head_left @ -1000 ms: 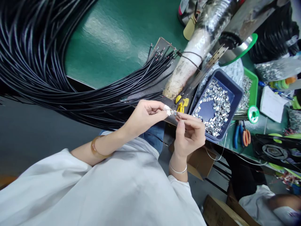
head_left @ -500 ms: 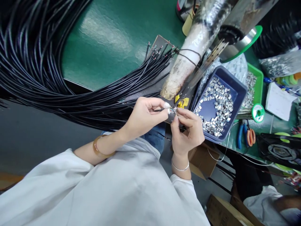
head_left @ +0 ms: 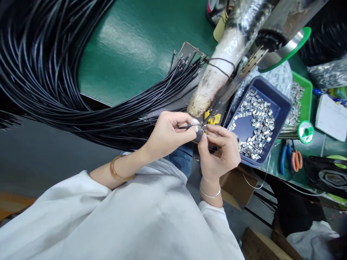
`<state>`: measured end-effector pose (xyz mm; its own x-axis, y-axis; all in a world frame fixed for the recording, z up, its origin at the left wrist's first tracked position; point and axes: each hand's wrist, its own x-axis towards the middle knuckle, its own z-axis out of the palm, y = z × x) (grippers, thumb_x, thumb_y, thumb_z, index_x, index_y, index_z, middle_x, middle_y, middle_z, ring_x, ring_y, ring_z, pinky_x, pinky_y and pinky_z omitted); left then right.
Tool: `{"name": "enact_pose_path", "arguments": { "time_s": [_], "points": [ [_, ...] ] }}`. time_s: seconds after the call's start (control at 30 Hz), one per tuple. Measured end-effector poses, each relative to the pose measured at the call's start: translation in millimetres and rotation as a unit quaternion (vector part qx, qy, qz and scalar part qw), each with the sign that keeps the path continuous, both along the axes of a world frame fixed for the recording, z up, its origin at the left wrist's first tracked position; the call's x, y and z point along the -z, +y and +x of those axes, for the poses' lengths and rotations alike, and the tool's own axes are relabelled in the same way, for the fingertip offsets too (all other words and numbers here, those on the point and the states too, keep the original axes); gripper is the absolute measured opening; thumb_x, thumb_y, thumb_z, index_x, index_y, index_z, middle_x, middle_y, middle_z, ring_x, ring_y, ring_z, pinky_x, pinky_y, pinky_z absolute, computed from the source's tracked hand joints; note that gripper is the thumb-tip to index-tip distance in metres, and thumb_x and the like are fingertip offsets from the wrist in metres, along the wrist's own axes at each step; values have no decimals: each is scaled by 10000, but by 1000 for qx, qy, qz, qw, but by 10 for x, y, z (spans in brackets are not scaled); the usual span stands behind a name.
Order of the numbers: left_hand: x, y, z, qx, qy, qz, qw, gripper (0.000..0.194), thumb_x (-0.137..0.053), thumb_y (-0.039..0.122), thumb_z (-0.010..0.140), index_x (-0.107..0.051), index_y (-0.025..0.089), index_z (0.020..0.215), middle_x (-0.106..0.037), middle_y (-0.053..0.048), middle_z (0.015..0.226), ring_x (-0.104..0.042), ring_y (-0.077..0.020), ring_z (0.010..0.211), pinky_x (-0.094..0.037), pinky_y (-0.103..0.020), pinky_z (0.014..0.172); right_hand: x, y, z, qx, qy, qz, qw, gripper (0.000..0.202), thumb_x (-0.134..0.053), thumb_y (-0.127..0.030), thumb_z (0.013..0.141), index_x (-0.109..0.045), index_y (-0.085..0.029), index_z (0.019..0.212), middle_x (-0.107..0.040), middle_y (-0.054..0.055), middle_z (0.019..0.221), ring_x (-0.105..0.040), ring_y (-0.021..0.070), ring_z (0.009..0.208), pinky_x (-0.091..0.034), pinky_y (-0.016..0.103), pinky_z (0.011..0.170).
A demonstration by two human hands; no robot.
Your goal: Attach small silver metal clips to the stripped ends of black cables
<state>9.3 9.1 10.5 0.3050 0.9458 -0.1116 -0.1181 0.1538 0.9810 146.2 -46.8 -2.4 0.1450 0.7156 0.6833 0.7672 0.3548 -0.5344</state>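
My left hand [head_left: 168, 134] pinches the end of a thin black cable [head_left: 184, 127] between thumb and forefinger. My right hand [head_left: 219, 151] meets it fingertip to fingertip and holds a small silver metal clip [head_left: 202, 127] at the cable's tip. Both hands hover just off the table's front edge, beside the blue tray [head_left: 282, 104] of several loose metal clips. A large bundle of black cables [head_left: 54, 72] sweeps in from the left and fans out its stripped ends [head_left: 187, 61] on the green table.
A plastic-wrapped machine arm [head_left: 227, 57] slants over the table above my hands. A green tray [head_left: 306, 94] of metal parts, a solder spool [head_left: 305, 131] and pliers [head_left: 290, 160] lie to the right. Cardboard boxes [head_left: 235, 187] stand below the table edge. A co-worker's sleeve [head_left: 311, 238] shows bottom right.
My right hand has shifted slightly left and its fingers have closed in on the cable tip held by my left hand. The view has drifted a little.
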Motion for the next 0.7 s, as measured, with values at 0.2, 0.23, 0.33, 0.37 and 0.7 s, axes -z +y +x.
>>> {"name": "enact_pose_path", "arguments": {
  "time_s": [0.2,0.23,0.33,0.37,0.7],
  "points": [
    [-8,-15,-14,5,21,41,999,83,-678,181,755,-702,134,691,-443,55,534,-266,-34,476,-200,-195,433,-16,13,1,10,-13,6,1000,167,-737,-87,816,-683,-229,887,-749,1,963,-728,147,896,-627,308,788],
    [-8,-16,-18,6,23,50,998,95,-674,190,767,-701,137,693,-442,53,538,-259,-36,478,-198,-197,434,-23,12,-3,12,-17,7,1000,174,-739,-88,816,-689,-235,893,-747,-3,966,-729,150,900,-628,321,807],
    [-1,-11,-30,16,29,58,998,93,-674,199,771,-708,138,709,-450,48,547,-264,-40,484,-200,-198,437,-26,-5,-10,17,-17,7,1000,155,-739,-112,820,-681,-240,887,-747,-3,971,-734,155,890,-632,326,790],
    [2,-7,-33,22,30,52,998,85,-679,196,763,-710,136,711,-456,47,549,-275,-41,486,-205,-196,437,-21,-14,-10,18,-17,7,1000,142,-735,-122,825,-670,-237,877,-749,-1,970,-735,154,883,-632,320,776],
    [3,-16,-42,36,-24,8,999,45,-683,133,731,-705,139,693,-601,23,630,-466,-60,552,-393,-173,514,38,-70,1,6,-9,11,1000,171,-693,-107,853,-643,-231,959,-759,14,972,-742,142,849,-618,254,658]
  ]
}}
